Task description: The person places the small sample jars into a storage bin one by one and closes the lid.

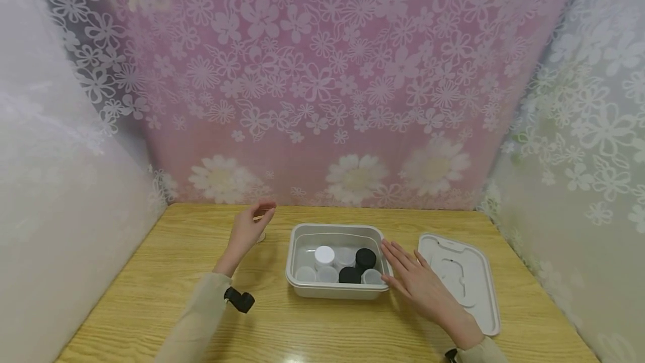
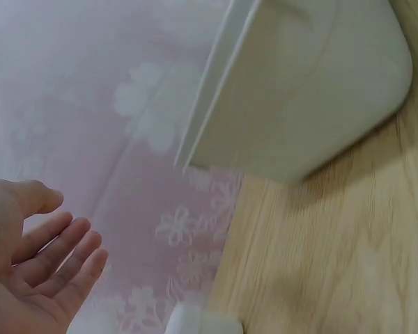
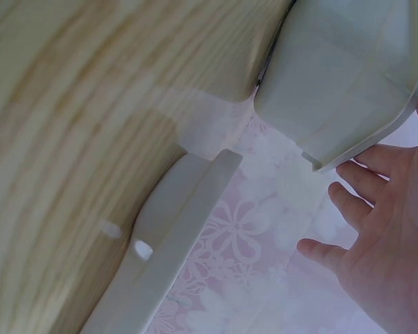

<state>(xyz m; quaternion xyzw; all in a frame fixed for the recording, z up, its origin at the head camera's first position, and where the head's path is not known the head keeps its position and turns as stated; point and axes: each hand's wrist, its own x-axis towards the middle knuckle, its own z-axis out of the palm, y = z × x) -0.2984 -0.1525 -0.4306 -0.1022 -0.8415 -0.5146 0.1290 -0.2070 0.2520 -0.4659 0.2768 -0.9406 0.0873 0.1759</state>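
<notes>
A light grey plastic box (image 1: 339, 293) stands on the table, holding several small round jars: a white-lidded jar (image 1: 325, 255), black-lidded jars (image 1: 365, 258) and clear-lidded ones (image 1: 305, 275). My right hand (image 1: 420, 287) rests its fairly straight fingers against the box's right rim; the right wrist view shows fingertips at that rim. To the left of the box, my left hand (image 1: 247, 232) hovers over the table with loosely bent fingers. Its palm looks empty in the left wrist view. Just by it sits a small white object (image 2: 202, 321), mostly hidden by the hand in the head view.
The box's lid (image 1: 461, 279) lies flat on the wooden table (image 1: 282, 329), right of the box and partly behind my right hand. A pink flowered curtain (image 1: 312, 83) hangs along the far table edge, with pale flowered sheets on both sides.
</notes>
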